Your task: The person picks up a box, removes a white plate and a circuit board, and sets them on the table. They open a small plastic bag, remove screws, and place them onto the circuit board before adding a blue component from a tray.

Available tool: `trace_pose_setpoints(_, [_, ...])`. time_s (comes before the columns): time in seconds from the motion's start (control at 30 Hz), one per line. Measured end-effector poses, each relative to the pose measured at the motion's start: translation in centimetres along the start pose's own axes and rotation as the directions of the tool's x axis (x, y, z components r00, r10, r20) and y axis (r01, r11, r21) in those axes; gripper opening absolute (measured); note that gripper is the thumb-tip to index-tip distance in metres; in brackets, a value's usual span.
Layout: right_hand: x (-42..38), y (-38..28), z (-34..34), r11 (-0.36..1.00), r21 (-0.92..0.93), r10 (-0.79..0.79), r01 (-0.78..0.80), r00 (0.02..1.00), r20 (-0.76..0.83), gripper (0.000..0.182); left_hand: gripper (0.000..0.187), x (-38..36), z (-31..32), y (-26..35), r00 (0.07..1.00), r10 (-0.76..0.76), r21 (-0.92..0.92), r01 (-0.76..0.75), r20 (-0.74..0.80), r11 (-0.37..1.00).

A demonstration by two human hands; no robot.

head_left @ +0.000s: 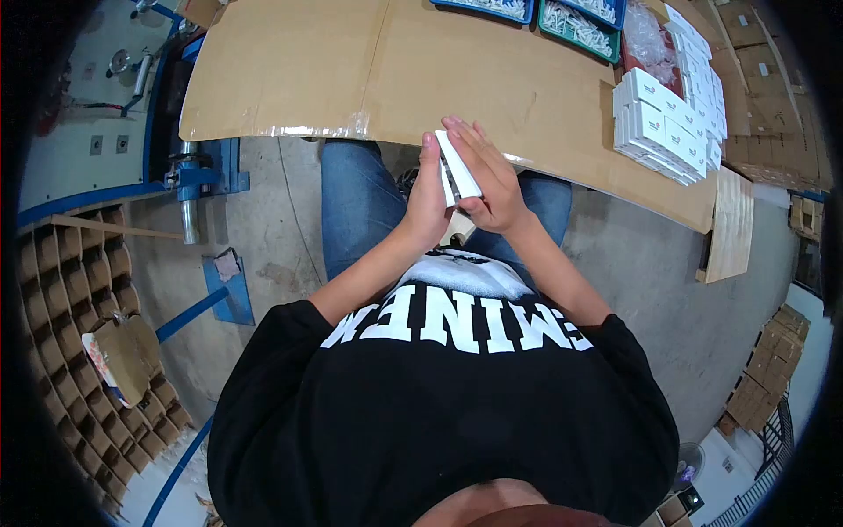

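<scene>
Between my two palms, just past the near edge of the cardboard-covered table, is a small white box (462, 172). A dark gap runs along its length, and I cannot make out what shows inside it. My left hand (428, 195) presses against the box's left side with the fingers pointing up. My right hand (493, 186) lies over its right side, with the thumb near the lower end and the fingers along the top. Part of the box is hidden by the fingers.
Cardboard (290, 75) covers the table ahead. Stacked white boxes (665, 127) stand at its right, beside a clear plastic bag (650, 44). Blue and green trays (575, 33) of small white pieces sit at the back. A blue-framed machine (206, 171) and cardboard dividers (79, 351) are on the left.
</scene>
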State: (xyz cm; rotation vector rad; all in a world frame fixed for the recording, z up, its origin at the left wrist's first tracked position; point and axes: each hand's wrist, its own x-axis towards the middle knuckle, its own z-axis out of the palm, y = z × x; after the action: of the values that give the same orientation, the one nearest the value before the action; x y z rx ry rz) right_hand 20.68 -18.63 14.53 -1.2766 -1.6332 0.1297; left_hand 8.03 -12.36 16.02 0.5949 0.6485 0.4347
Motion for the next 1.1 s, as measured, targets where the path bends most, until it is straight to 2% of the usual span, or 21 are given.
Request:
trace_pose_setpoints(0.07, [0.5, -0.4, -0.2, 0.991, -0.031, 0.131, -0.130, 0.990, 0.046, 0.087, 0.062, 0.3, 0.2, 0.7, 1.000, -0.006, 0.000, 0.006, -0.005, 1.000])
trace_pose_setpoints(0.13, [0.4, -0.2, -0.6, 0.987, -0.042, 0.157, -0.156, 0.987, 0.035, 0.088, 0.062, 0.5, 0.2, 1.3, 1.000, -0.015, 0.000, 0.015, -0.008, 1.000])
trace_pose_setpoints(0.2, [0.4, -0.1, -0.6, 0.982, -0.050, 0.182, -0.180, 0.983, 0.023, 0.089, 0.071, 0.5, 0.0, 1.9, 0.999, 0.046, 0.026, -0.046, 0.006, 0.999])
trace_pose_setpoints(0.23, [0.4, -0.3, -0.6, 0.977, 0.018, 0.212, -0.212, 0.977, -0.012, 0.086, 0.071, 0.7, -0.3, 1.9, 0.999, 0.043, 0.028, -0.043, 0.006, 0.999])
trace_pose_setpoints(0.3, [0.4, -0.9, -0.5, 0.966, 0.082, 0.251, -0.246, 0.967, -0.050, 0.082, 0.074, 1.1, -1.2, 1.2, 0.970, 0.231, 0.343, -0.244, 0.080, 0.907])
trace_pose_setpoints(0.33, [0.6, -1.3, -0.3, 0.952, 0.111, 0.292, -0.286, 0.955, -0.045, 0.078, 0.074, 1.2, -1.6, 0.9, 0.970, 0.227, 0.343, -0.242, 0.083, 0.908])
trace_pose_setpoints(0.4, [0.4, -1.7, 0.0, 0.935, 0.141, 0.332, -0.324, 0.942, -0.037, 0.074, 0.072, 1.3, -2.1, 0.4, 0.918, 0.353, 0.479, -0.397, 0.182, 0.783])
trace_pose_setpoints(0.43, [0.2, -1.8, 0.2, 0.922, 0.186, 0.351, -0.340, 0.936, -0.029, 0.070, 0.072, 1.3, -2.2, 0.4, 0.917, 0.355, 0.479, -0.397, 0.181, 0.783])
trace_pose_setpoints(0.47, [0.0, -1.8, 0.4, 0.905, 0.233, 0.370, -0.355, 0.929, -0.018, 0.067, 0.071, 1.3, -2.4, 0.3, 0.885, 0.409, 0.482, -0.466, 0.225, 0.742])
trace_pose_setpoints(0.5, [0.0, -1.8, 0.5, 0.905, 0.235, 0.369, -0.355, 0.929, -0.015, 0.067, 0.069, 1.3, -2.6, 0.3, 0.847, 0.458, 0.483, -0.530, 0.268, 0.697])
trace_pose_setpoints(0.6, [0.0, -2.0, 0.8, 0.943, 0.173, 0.296, -0.285, 0.954, -0.041, 0.063, 0.069, 1.7, -3.0, -0.2, 0.818, 0.504, 0.467, -0.573, 0.277, 0.674])
trace_pose_setpoints(0.73, [0.5, -2.0, 0.9, 0.930, 0.154, 0.345, -0.334, 0.937, -0.052, 0.057, 0.071, 1.7, -3.1, 0.1, 0.874, 0.425, 0.420, -0.485, 0.233, 0.767])
trace_pose_setpoints(0.8, [0.6, -1.8, 1.0, 0.921, 0.142, 0.373, -0.362, 0.926, -0.059, 0.053, 0.076, 1.9, -3.0, 0.6, 0.819, 0.474, 0.604, -0.564, 0.324, 0.563])
trace_pose_setpoints(0.87, [0.6, -1.8, 1.5, 0.699, 0.477, 0.655, -0.533, 0.745, -0.127, 0.045, 0.080, 1.0, -2.3, 1.3, 0.822, 0.432, 0.593, -0.567, 0.370, 0.572])
trace_pose_setpoints(0.9, [0.7, -1.8, 1.1, 0.699, 0.476, 0.656, -0.534, 0.744, -0.128, 0.045, 0.087, 0.5, -1.7, 1.8, 0.822, 0.390, 0.580, -0.570, 0.415, 0.582])
trace_pose_setpoints(0.97, [0.8, -1.9, -0.2, 0.403, 0.581, 0.818, -0.707, 0.563, 0.118, 0.049, 0.088, 0.6, -2.0, 1.7, 0.841, 0.360, 0.612, -0.541, 0.403, 0.577])
trace_pose_setpoints(1.0, [0.3, -1.5, -0.5, 0.448, 0.512, 0.793, -0.733, 0.590, 0.150, 0.058, 0.086, 1.2, -2.8, 1.2, 0.875, 0.335, 0.568, -0.483, 0.351, 0.666])
trace_pose_setpoints(1.03, [0.4, -1.5, -1.0, 0.447, 0.511, 0.794, -0.734, 0.589, 0.151, 0.058, 0.084, 1.7, -3.4, 1.0, 0.904, 0.305, 0.515, -0.422, 0.300, 0.746])
trace_pose_setpoints(1.07, [0.7, -1.8, -1.5, 0.557, 0.415, 0.743, -0.720, 0.655, 0.139, 0.054, 0.069, 2.3, -4.0, 1.2, 0.897, 0.341, 0.562, -0.443, 0.283, 0.699])
trace_pose_setpoints(1.1, [0.7, -1.8, -2.0, 0.655, 0.313, 0.685, -0.688, 0.715, 0.137, 0.051, 0.069, 2.5, -4.0, 1.5, 0.897, 0.342, 0.561, -0.442, 0.280, 0.700])
